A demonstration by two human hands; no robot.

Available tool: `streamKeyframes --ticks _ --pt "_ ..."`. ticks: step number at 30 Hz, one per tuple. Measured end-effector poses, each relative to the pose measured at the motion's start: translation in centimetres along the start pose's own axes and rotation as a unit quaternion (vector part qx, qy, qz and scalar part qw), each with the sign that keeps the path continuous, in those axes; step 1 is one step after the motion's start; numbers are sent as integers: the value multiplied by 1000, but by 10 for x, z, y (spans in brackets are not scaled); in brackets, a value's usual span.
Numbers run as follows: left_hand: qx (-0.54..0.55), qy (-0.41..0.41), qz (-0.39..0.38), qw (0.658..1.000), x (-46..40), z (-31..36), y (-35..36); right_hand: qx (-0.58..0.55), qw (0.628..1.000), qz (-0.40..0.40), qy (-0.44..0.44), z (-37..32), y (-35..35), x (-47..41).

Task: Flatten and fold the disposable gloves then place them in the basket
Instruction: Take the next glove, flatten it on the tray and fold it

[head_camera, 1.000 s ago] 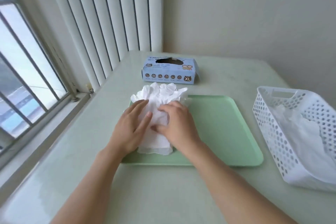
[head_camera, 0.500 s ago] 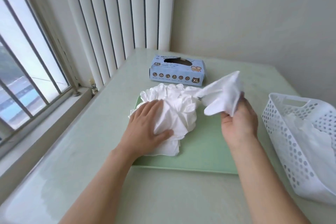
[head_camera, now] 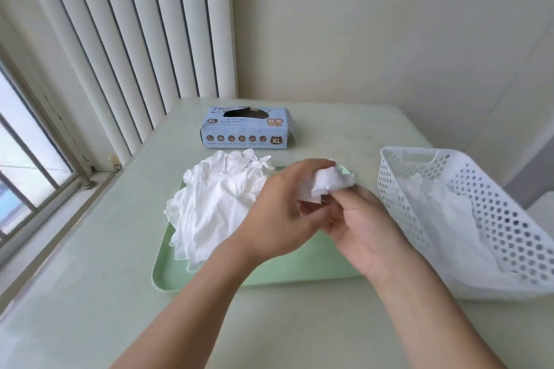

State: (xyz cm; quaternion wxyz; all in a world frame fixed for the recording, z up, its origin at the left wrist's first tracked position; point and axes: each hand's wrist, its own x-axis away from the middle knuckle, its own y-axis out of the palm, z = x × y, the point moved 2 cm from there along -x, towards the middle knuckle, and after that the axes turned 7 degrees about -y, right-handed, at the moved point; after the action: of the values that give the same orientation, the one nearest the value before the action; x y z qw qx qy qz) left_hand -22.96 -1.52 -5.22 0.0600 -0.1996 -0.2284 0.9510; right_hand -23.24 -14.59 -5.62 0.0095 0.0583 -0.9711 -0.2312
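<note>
Head view shows both hands raised together above the right half of the green tray point(head_camera: 209, 284). The left hand point(head_camera: 281, 216) and the right hand point(head_camera: 365, 228) both pinch one white glove point(head_camera: 329, 184). The glove sits between their fingertips, bunched into a small crumpled wad that sticks up a little above the fingers; it is not flat. On the left half of the tray lies the pile of gloves point(head_camera: 215, 204), white, thin and wrinkled, and its far edge hangs over the far rim of the tray. The white basket point(head_camera: 491, 189) stands near the right edge of the tabletop point(head_camera: 90, 293), with white gloves inside it. The blue glove box point(head_camera: 245, 130) stands behind the tray, toward the far edge.
</note>
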Motion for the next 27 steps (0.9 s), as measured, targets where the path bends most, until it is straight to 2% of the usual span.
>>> streamKeyframes --ticks 2,3,5,6,8,10,15,17,20,23,25,27 --pt "45 -7 26 999 -8 1 -1 140 989 33 -35 -9 -10 0" --pt "61 -17 33 997 -12 4 -1 214 972 66 -75 -16 -18 0" --pt "100 -81 25 991 -14 7 -4 320 928 107 -157 -26 -30 -2" --pt "125 -125 1 984 -15 11 -3 345 918 95 -174 -33 -35 -3" --pt "138 -173 -65 973 -16 15 -5 327 931 4 -164 -43 -38 -4" --pt "128 -176 -113 969 -13 17 -11 272 947 -81 -152 -53 -39 -3" --pt "116 -164 -178 963 -18 21 -21 256 954 -65 -141 -66 -43 -14" --pt "90 -140 -143 976 -36 19 -23 294 942 -43 -154 -73 -41 -32" --pt "41 -55 -23 997 -68 18 -29 329 908 -7 -260 -93 -33 -50" --pt "-8 42 71 997 -79 19 -35 341 873 -2 -348 -108 -27 -50" --pt "-40 70 88 993 -67 15 -31 397 843 5 -363 -99 -30 -44" --pt "-94 71 65 991 -47 -4 -19 499 797 -7 -339 -74 -41 -36"
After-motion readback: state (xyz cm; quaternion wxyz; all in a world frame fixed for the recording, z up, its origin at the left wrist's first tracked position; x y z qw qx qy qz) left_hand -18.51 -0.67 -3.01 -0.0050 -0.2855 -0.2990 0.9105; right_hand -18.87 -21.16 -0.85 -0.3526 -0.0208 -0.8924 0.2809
